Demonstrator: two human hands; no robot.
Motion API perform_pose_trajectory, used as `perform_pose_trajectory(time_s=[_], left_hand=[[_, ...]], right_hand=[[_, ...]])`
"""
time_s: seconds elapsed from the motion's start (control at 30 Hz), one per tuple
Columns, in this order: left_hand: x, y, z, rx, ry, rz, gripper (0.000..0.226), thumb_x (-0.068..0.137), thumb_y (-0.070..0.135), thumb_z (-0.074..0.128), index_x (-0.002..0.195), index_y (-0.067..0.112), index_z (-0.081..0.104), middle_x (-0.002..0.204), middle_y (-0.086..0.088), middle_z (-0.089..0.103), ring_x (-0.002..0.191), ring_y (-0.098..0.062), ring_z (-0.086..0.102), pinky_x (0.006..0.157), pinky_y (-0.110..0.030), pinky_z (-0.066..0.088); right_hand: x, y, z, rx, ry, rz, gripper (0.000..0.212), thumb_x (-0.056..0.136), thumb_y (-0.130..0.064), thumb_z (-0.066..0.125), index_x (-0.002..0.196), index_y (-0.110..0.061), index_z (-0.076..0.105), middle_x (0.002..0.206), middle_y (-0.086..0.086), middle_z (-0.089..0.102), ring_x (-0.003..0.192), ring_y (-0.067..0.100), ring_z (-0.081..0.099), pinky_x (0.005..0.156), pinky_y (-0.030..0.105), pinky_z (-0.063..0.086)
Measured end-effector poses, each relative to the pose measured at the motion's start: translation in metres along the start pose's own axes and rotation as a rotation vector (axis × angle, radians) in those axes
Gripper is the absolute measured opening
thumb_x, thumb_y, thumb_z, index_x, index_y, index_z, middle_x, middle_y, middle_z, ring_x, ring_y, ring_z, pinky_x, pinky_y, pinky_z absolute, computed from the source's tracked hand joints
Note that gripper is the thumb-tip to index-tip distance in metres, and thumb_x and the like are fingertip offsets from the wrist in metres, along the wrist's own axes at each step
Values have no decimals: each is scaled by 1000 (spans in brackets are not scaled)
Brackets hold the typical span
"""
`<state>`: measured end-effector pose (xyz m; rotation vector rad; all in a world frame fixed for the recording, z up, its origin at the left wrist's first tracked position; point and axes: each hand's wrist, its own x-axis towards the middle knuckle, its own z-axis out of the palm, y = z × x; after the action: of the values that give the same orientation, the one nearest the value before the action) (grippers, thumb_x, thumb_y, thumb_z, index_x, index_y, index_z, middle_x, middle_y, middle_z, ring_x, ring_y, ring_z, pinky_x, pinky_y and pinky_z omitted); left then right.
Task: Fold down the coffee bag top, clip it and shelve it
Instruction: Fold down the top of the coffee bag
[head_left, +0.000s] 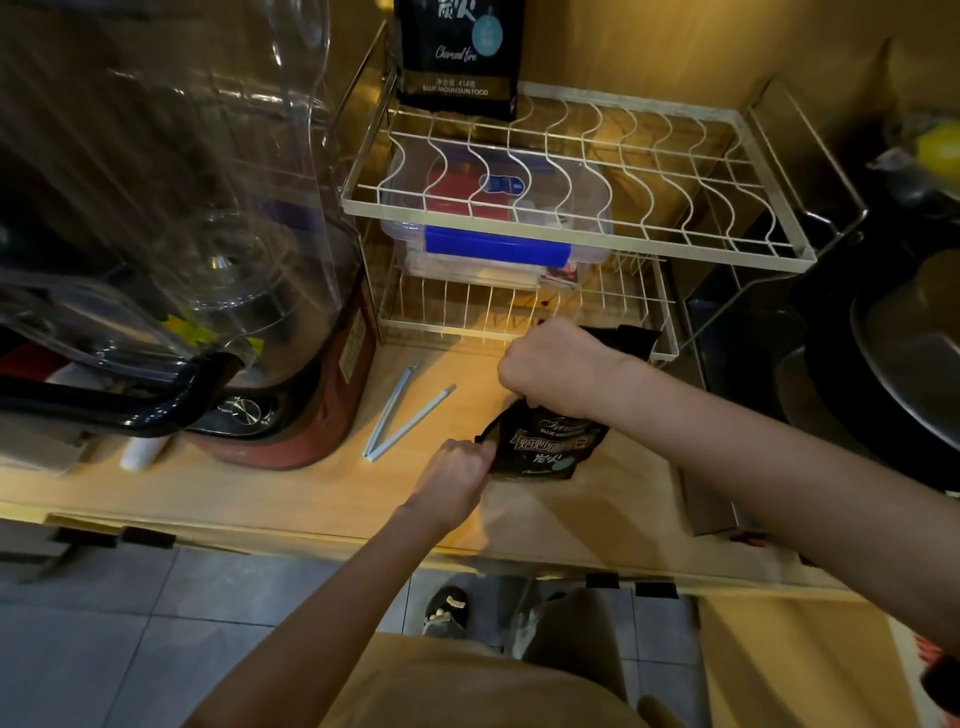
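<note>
Both of your hands are closed on the black coffee bag, which stands on the wooden counter just in front of the white wire rack. Your left hand pinches its left edge; your right hand grips the top from above. Left of the bag, the pale blue clip lies open on the counter, untouched. A second coffee bag stands on the rack's upper shelf.
</note>
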<state>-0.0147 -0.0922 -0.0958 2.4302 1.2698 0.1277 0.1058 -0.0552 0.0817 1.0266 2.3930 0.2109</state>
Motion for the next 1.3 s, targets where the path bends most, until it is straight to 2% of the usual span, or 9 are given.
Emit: perform_pose_trajectory(time_s=[0.1, 0.3, 0.43, 0.73, 0.87, 1.0, 1.1, 1.23, 1.3], left_hand=[[4, -4, -4, 6, -1, -25, 16, 86, 10, 50, 100, 3, 49, 95, -21, 65, 88, -38, 58, 80, -42, 44], [13, -10, -6, 56, -17, 11, 14, 86, 4, 48, 99, 3, 49, 94, -22, 64, 89, -39, 58, 80, -45, 46], [12, -6, -4, 81, -34, 16, 18, 87, 4, 48, 105, 2, 47, 100, -23, 62, 94, -40, 56, 82, -44, 42], [2, -4, 14, 43, -8, -37, 24, 85, 3, 47, 109, 5, 44, 103, -20, 61, 96, -37, 55, 86, -41, 41], [4, -7, 15, 6, 14, -37, 27, 87, 4, 47, 113, 5, 43, 101, -21, 62, 95, -38, 56, 86, -42, 43], [1, -6, 11, 39, 3, -15, 27, 77, -2, 57, 102, 2, 49, 83, -21, 65, 77, -38, 60, 72, -38, 48], [-4, 3, 10, 187, -28, 62, 44, 42, -2, 76, 78, 10, 55, 54, -5, 62, 49, -23, 58, 48, -22, 46], [-10, 18, 7, 243, -20, 78, 46, 33, -4, 73, 74, 10, 57, 51, -6, 62, 47, -23, 57, 44, -20, 44], [-11, 28, 3, 254, 8, 37, 44, 38, -2, 75, 77, 9, 59, 54, -7, 63, 49, -24, 59, 46, -21, 45]], right_hand=[[-4, 6, -6, 137, -3, 20, 15, 83, -13, 61, 96, -5, 61, 100, 13, 64, 95, 28, 60, 79, 40, 51], [-9, 10, -3, 145, -54, 131, 18, 83, -12, 61, 100, -7, 58, 104, 12, 63, 97, 27, 59, 78, 37, 49], [-13, 17, -2, 197, -81, 112, 24, 80, -18, 65, 101, -7, 60, 105, 12, 63, 99, 29, 58, 78, 39, 48], [-25, 17, -14, 106, 46, 85, 22, 85, -26, 60, 95, -7, 61, 87, 10, 63, 92, 28, 62, 80, 40, 53], [-24, 18, -16, 131, 52, 46, 24, 86, -27, 59, 95, -6, 61, 93, 11, 66, 93, 28, 62, 81, 40, 52], [-22, 19, -15, 223, 10, 89, 24, 85, -30, 59, 96, -9, 64, 89, 10, 63, 92, 26, 61, 80, 40, 53], [-17, 23, -19, 331, -3, 118, 22, 85, -30, 59, 96, -13, 67, 95, 6, 67, 91, 22, 61, 73, 33, 49], [-7, 16, -19, 237, 44, 103, 17, 84, -20, 60, 99, -13, 63, 97, 5, 65, 92, 22, 60, 72, 31, 49], [-1, 7, -11, 82, -47, 87, 17, 86, -12, 54, 102, -7, 58, 94, 8, 61, 86, 24, 60, 65, 30, 45]])
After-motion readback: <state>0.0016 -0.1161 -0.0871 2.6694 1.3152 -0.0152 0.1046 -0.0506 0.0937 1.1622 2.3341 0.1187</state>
